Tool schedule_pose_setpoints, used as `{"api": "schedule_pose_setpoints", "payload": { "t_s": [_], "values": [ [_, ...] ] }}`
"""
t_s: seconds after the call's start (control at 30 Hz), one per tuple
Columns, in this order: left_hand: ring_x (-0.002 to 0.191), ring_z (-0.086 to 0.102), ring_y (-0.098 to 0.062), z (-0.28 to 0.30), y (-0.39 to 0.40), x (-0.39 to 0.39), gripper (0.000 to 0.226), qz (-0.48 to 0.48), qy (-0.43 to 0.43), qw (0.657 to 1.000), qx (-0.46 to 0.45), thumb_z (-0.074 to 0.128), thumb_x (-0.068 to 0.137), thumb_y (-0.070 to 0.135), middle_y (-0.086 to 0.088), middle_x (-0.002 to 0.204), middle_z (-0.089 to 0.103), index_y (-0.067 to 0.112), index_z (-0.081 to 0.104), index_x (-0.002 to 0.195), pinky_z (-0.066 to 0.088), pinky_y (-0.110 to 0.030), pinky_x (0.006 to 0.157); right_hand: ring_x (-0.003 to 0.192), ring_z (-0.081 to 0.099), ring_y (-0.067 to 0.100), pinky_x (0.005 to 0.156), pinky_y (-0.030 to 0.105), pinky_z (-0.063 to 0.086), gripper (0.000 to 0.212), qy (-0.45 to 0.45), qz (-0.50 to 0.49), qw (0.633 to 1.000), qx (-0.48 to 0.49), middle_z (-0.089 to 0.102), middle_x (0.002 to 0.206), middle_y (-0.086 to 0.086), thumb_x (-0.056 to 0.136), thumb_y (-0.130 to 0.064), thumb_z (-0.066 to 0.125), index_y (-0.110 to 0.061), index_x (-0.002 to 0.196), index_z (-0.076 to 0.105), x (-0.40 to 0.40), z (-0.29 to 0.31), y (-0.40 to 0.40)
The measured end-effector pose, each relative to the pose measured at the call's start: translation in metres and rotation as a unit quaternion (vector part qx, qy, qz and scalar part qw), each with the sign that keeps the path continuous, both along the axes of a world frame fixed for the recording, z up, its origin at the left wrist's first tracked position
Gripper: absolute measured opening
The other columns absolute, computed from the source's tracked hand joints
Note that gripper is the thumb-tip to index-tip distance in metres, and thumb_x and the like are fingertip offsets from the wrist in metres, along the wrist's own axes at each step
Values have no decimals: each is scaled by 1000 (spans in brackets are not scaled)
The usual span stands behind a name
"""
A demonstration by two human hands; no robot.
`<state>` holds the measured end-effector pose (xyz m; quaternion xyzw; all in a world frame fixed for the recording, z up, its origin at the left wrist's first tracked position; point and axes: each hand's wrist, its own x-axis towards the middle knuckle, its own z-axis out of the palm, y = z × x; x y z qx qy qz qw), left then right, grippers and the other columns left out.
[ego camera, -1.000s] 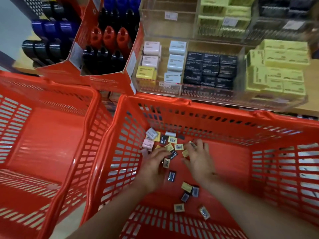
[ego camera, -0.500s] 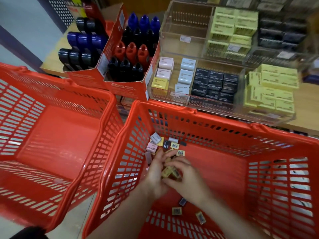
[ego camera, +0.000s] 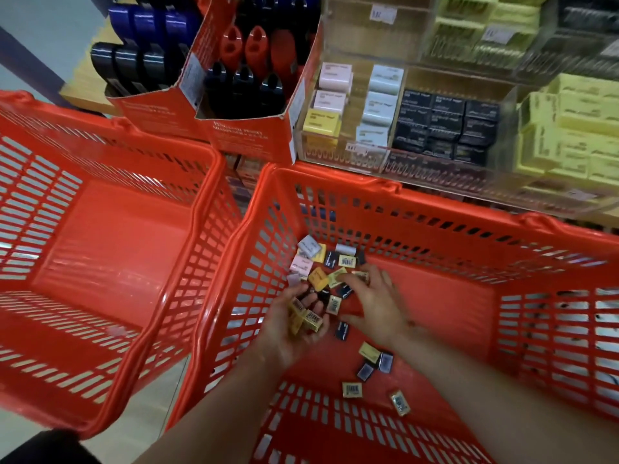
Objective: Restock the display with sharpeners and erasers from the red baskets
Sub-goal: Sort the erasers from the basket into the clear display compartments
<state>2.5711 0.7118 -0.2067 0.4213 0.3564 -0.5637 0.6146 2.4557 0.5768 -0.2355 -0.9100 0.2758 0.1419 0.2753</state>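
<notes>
Gathering stock: my left hand (ego camera: 294,326) cups several small yellow wrapped erasers (ego camera: 306,318), my right hand (ego camera: 375,303) reaches open-fingered over loose erasers in the red plastic basket (ego camera: 395,192). Next I'd judge: grab more, then lift to the clear display bins (ego camera: 378,162).

Pale floor (ego camera: 150,420) below, wooden shelf top (ego camera: 85,85) at left, price labels (ego camera: 380,12) up top.

Hands apart, erasers (ego camera: 306,318) in left hand (ego camera: 290,326)
</notes>
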Motion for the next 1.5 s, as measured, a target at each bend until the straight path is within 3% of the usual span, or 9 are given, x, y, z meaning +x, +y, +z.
{"api": "schedule_pose_setpoints", "payload": {
  "t_s": [0.23,0.53,0.77,0.87,0.97,1.17,1.3,1.4,1.5],
  "values": [
    [79,61,-14,-2,5,-5,15,-18,-13,999,35,66,86,19,1,83,65,12,61,98,52,-35,73,124,40,25,97,38,39,44,-29,-12,999,-36,43,138,2,88,-30,68,-25,130,54,-16,-8,17],
    [83,63,-17,2,2,-12,19,-63,-45,995,58,66,88,22,-2,89,65,14,63,105,56,-37,73,128,45,17,102,26,40,69,113,5,990,81,24,145,-6,82,-49,70,-41,140,35,-110,26,29],
    [85,66,-18,13,1,-20,19,-111,-60,991,49,71,84,21,-2,84,71,15,67,102,58,-37,69,98,65,22,78,28,47,60,157,-149,974,67,66,103,1,82,-26,68,-23,133,37,-118,25,56],
    [84,69,-17,19,1,-22,17,-181,-88,978,52,72,84,23,-1,90,73,15,69,99,59,-38,71,80,65,15,72,25,48,53,107,-257,952,126,69,84,-3,79,-12,71,-18,127,50,-110,26,48],
    [89,67,-16,20,0,-28,23,-244,-107,962,56,73,86,31,-1,96,70,19,67,105,58,-36,67,80,66,12,64,11,44,31,-23,-372,905,205,72,90,-3,77,-11,80,-21,98,60,-89,40,34],
    [88,70,-18,27,-11,-41,27,-252,-106,960,-52,87,65,36,-1,94,74,25,72,86,57,-37,73,78,69,5,70,19,55,43,-218,-339,863,305,72,84,-5,71,-13,86,-23,103,59,-41,68,49],
    [76,69,-17,24,-12,-35,11,-153,-106,982,-35,76,77,10,-7,86,70,16,71,85,58,-33,63,89,65,6,80,26,54,34,-212,-323,898,210,68,97,-12,72,-21,85,-27,99,65,-59,57,41],
    [72,64,-16,20,-6,-26,10,-102,-91,991,1,65,90,3,-11,84,64,12,67,95,56,-28,58,119,49,18,101,26,41,56,-23,-221,969,109,46,128,0,72,-35,83,-30,123,59,-85,35,41],
    [68,65,-16,14,-2,-20,10,-58,-77,995,31,63,92,2,-12,90,62,10,66,96,56,-26,57,125,31,22,105,30,36,73,72,-160,982,68,27,134,2,70,-50,81,-39,134,47,-89,13,58]
  ]
}}
